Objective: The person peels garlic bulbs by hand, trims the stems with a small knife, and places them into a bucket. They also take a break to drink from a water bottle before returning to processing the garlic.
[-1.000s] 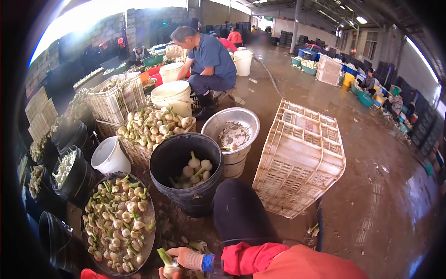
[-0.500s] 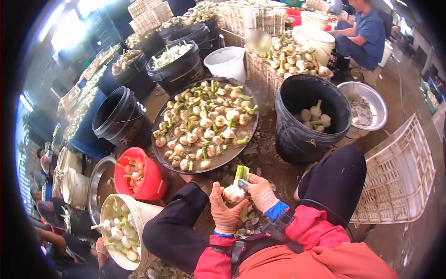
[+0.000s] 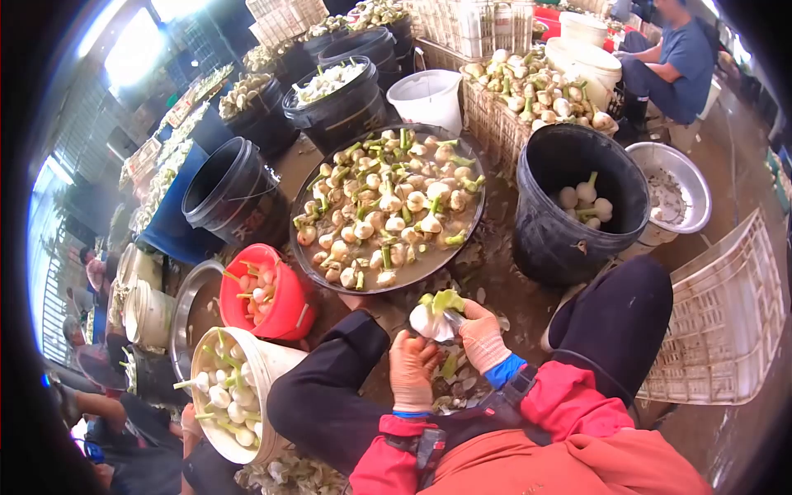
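A garlic bulb, white and partly peeled, with a loose green outer leaf, is held up in front of my knees. My right hand, in an orange-and-white glove, is closed at its side, gripping a small knife whose grey blade lies against the bulb. The leaf sits by the right thumb. Just below the bulb, my left hand, also gloved, has its fingers loosely bent and apart; I see nothing in it. Beyond my hands stands a wide round pan of unpeeled garlic in murky water.
At right stand a black bucket with several peeled bulbs, a metal basin and a tilted plastic crate. To the left are a red bucket and a cream bucket of garlic. A co-worker sits at the upper right.
My left hand has dropped away from the bulb, its fingers now bent. The bulb has turned, and its green leaf now hangs loose beside the right hand. The view has shifted slightly.
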`<move>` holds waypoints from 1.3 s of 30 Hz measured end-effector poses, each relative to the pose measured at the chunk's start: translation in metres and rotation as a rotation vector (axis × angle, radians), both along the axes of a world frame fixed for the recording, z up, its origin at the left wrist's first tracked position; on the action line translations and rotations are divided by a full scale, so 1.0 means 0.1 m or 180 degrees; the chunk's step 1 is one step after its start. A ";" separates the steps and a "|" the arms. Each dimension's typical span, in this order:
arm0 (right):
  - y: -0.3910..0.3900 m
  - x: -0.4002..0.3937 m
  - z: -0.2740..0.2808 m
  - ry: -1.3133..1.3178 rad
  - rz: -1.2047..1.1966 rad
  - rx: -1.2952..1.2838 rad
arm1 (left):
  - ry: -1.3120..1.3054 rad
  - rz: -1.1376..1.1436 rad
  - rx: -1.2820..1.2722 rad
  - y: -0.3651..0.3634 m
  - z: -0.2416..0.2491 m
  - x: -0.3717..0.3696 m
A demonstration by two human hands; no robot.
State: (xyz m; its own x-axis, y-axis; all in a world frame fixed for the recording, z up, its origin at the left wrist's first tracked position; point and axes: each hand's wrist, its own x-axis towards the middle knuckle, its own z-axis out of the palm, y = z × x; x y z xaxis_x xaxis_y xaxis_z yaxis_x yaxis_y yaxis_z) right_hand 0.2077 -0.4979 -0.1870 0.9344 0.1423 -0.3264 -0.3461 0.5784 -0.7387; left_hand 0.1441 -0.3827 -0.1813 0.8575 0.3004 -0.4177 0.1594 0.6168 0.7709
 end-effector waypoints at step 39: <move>-0.04 -0.07 0.27 -0.0294 0.1223 -0.0531 | -0.0605 0.0010 0.0450 0.19 -0.03 0.04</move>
